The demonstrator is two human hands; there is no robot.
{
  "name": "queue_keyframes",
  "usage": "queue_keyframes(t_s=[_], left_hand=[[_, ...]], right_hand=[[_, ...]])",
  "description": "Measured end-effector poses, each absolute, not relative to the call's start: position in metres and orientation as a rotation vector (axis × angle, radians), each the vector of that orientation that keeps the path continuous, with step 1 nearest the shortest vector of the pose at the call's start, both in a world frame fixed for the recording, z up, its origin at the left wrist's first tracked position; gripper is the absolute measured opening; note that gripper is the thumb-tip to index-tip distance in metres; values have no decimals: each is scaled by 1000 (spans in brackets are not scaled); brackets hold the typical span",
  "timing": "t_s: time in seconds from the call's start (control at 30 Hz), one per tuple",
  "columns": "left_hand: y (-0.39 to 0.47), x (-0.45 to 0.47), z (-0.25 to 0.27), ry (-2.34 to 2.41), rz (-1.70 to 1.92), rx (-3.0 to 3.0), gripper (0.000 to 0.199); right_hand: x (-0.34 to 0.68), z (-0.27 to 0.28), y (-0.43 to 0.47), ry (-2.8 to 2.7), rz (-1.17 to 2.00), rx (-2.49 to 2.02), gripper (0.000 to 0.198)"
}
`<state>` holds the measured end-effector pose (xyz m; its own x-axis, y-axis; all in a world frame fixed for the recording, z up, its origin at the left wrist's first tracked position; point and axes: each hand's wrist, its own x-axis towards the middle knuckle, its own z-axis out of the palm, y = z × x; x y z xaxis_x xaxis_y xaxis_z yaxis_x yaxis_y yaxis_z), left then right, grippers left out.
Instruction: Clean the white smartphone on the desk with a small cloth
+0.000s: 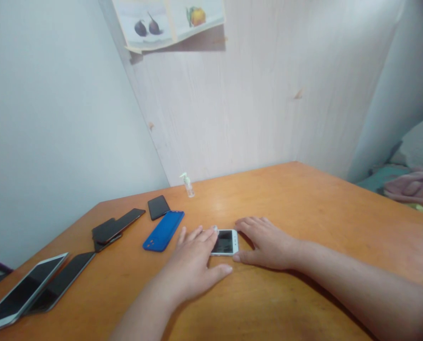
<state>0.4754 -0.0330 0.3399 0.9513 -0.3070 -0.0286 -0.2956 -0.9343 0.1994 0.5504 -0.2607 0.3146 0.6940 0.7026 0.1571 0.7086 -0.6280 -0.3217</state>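
Observation:
A small white phone (pixel 226 242) lies screen up on the orange wooden table (pixel 303 208). My left hand (pixel 193 263) rests flat on the table with its fingers spread, the fingertips lying over the phone's left end. My right hand (pixel 264 241) lies flat beside the phone's right end, its thumb touching the phone's near right corner. Neither hand has lifted the phone. A blue phone case (pixel 164 230) lies just left of my left hand.
Left of the blue case lie a black phone (pixel 158 207), overlapping dark phones (pixel 115 228), and at the near left edge a silver-rimmed phone (pixel 19 296) beside another dark phone (pixel 60 282). A small clear spray bottle (pixel 188 184) stands by the wall. Bedding shows at far right.

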Motion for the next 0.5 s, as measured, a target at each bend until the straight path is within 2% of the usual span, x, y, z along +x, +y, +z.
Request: queue_keyframes(t_s=[0.13,0.37,0.5], left_hand=[[-50,470,340,-662,-187,2800,90],[-17,473,348,-316,-54,2992,69],[-20,473,345,-315,-26,3001,72]], right_hand=[[550,314,-261,-1104,-32,-2544,61],[549,316,-261,-1096,-11,-2551,61],[550,315,-261,-1098,-21,-2551,60]])
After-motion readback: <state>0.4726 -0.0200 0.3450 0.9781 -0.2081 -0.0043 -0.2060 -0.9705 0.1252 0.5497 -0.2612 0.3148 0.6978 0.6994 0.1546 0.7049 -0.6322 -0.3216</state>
